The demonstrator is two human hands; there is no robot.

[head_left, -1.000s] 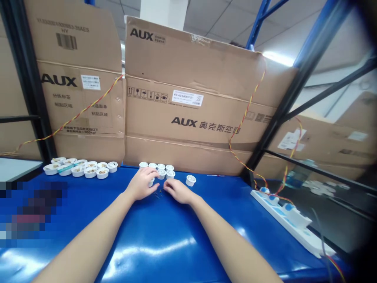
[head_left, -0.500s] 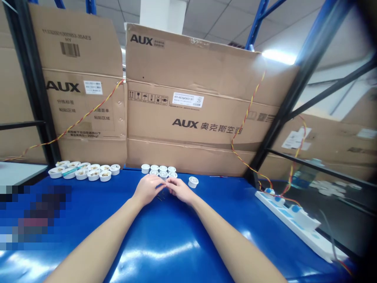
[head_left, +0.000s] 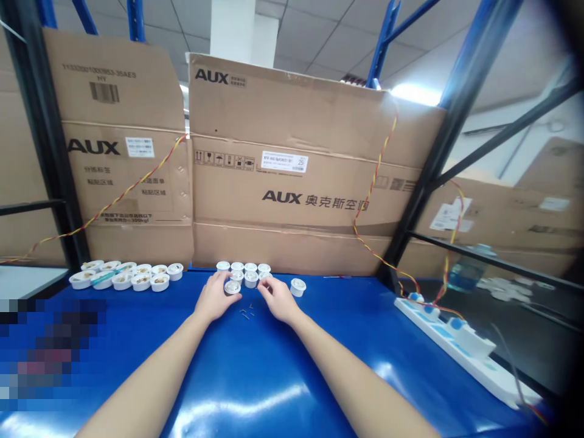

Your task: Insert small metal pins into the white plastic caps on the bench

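My left hand (head_left: 213, 299) curls its thumb and fingers around a small round white cup (head_left: 232, 288) with a lid, at the front of a cluster of similar cups (head_left: 250, 279). To its right, my right hand (head_left: 279, 300) is closed in a pinch, fingertips pointing toward the cluster; whatever it may hold is too small to make out. Between and just below the hands, several thin dark pieces like small screws (head_left: 246, 314) lie on the blue table (head_left: 246, 365). One more lidded white cup (head_left: 298, 288) stands alone beyond my right hand.
At the back left stand two rows of small white cups (head_left: 141, 281) with small brownish contents. Tall cardboard sheets (head_left: 292, 140) wall off the table's back edge. On the right lies a white power strip (head_left: 460, 347) with plugs and twisted red-yellow wires (head_left: 381, 250). Dark rack posts (head_left: 413, 219) flank the table.
My hands, which were together at the fingertips, have moved apart. My left hand has gone left and now grips a cup. The small pieces below are more exposed. The view has tilted slightly.
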